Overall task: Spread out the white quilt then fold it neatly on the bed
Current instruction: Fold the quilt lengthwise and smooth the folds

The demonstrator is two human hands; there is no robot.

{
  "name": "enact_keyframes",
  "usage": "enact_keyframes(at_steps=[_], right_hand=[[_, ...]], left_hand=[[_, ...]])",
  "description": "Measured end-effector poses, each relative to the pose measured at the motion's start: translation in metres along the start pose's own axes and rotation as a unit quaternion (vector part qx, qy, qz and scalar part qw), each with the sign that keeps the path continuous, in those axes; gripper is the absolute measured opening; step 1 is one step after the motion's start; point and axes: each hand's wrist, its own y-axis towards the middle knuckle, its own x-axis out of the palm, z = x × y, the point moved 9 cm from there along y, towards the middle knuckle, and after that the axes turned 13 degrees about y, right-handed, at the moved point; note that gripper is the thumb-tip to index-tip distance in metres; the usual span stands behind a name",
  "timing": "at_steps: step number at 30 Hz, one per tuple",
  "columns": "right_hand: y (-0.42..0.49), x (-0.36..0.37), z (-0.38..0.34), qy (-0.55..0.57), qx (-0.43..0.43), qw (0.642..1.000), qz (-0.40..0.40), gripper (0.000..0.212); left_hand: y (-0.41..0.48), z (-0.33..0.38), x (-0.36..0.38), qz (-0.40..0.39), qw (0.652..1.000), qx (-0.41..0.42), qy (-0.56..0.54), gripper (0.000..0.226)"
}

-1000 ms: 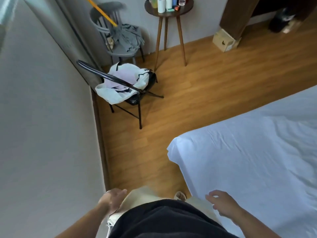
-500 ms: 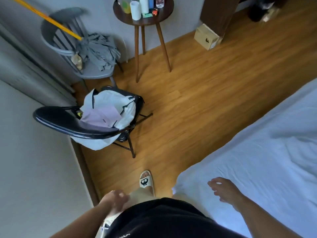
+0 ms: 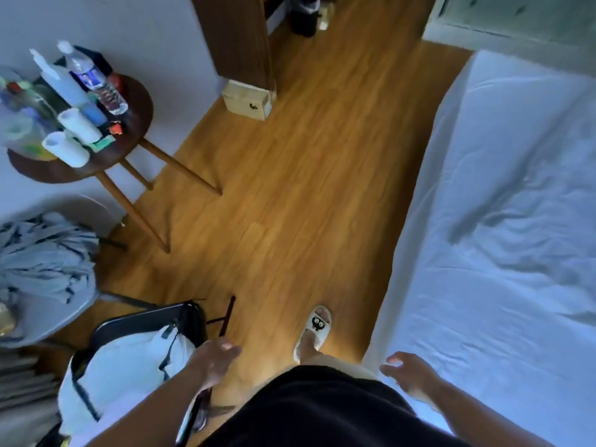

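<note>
White quilt (image 3: 503,253) lies just beside the empty right grip (image 3: 411,374).

The floor (image 3: 290,188) is wood-grain plank with a soft sheen, and the bed (image 3: 500,221) is covered in matt white cloth, creased and rumpled. The round surface (image 3: 138,124) has a smooth dark wooden top on paler wooden legs and carries a clear, glossy plastic bottle (image 3: 96,82). The folding chair (image 3: 145,317) is black with a slight gloss, and the box (image 3: 246,101) looks like matt cardboard.
</note>
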Motion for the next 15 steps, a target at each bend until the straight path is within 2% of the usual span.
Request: enact_keyframes(at_steps=[3, 6, 10, 15], right_hand=[[0.024, -0.036, -0.024, 0.003, 0.025, 1.0, -0.004, 0.028], [0.047, -0.087, -0.06, 0.073, 0.029, 0.997, 0.027, 0.02], [0.06, -0.159, -0.113, 0.215, 0.025, 0.973, 0.077, 0.014], [0.095, -0.221, -0.126, 0.325, 0.049, 0.935, 0.131, 0.024]], left_hand=[[0.025, 0.058, -0.056, 0.012, 0.999, 0.027, 0.044, 0.043], [0.053, 0.114, -0.098, 0.016, 0.991, 0.054, 0.123, 0.019], [0.104, 0.194, -0.154, 0.027, 0.975, 0.083, 0.203, 0.032], [0.153, 0.329, -0.201, -0.008, 0.949, 0.139, 0.283, 0.025]])
